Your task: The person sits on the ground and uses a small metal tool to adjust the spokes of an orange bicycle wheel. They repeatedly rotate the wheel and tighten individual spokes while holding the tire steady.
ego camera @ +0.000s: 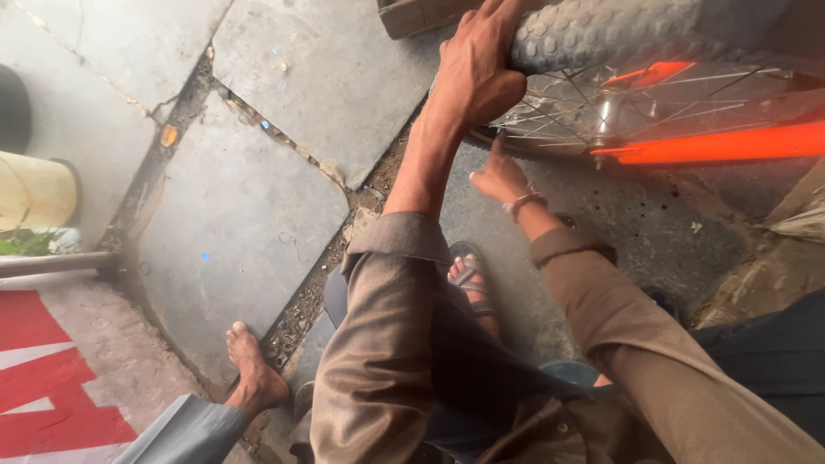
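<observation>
Cracked stone floor point(241, 215); my left hand point(477, 73) clamps the tyre point(601, 30), right hand point(500, 176), fingers loosely spread and empty, nears spokes point(550, 120) that I judge could pinch

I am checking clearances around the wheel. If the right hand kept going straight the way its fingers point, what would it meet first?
The right hand points up toward the wheel rim, just below the knobby tyre that the left hand grips. It would probably meet the rim or spokes first; depth is unclear.

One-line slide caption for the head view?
Left hand grips a knobby bicycle tyre; right hand reaches under the spoked wheel rim.
</observation>
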### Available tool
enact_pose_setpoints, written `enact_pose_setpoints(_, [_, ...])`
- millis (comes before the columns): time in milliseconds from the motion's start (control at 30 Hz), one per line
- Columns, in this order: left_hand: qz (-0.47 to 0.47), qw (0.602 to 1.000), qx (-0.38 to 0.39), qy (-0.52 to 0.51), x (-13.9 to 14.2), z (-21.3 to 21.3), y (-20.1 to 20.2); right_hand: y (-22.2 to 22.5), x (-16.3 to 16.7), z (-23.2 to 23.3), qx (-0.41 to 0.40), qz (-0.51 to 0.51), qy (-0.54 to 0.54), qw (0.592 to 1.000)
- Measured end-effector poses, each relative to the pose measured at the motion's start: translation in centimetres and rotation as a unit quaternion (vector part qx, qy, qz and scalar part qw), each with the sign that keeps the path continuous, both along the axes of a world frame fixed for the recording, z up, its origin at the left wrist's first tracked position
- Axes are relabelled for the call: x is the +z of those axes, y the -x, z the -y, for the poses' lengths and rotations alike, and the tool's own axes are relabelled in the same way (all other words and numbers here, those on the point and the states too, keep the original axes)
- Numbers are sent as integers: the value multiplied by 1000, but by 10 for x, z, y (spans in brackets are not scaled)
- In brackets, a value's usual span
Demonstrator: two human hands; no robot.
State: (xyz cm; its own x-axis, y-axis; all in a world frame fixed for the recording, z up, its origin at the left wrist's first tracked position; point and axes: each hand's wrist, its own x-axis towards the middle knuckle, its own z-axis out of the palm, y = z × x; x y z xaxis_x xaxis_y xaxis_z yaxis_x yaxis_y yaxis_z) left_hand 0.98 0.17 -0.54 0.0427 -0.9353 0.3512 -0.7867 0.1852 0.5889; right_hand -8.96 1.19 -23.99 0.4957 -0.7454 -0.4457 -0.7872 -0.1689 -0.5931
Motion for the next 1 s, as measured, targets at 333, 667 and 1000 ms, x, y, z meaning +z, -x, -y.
enact_pose_setpoints(333, [16, 1000, 6, 26, -11, 3, -5, -12, 10, 5, -33, 26, 41, 998])
enact_pose_setpoints(667, [27, 1000, -1, 13, -11, 8, -6, 24, 0, -41, -41, 97, 3, 994])
enact_pose_setpoints(1000, [6, 1000, 6, -1, -5, 4, -4, -31, 7, -33, -180, 406, -164, 881])
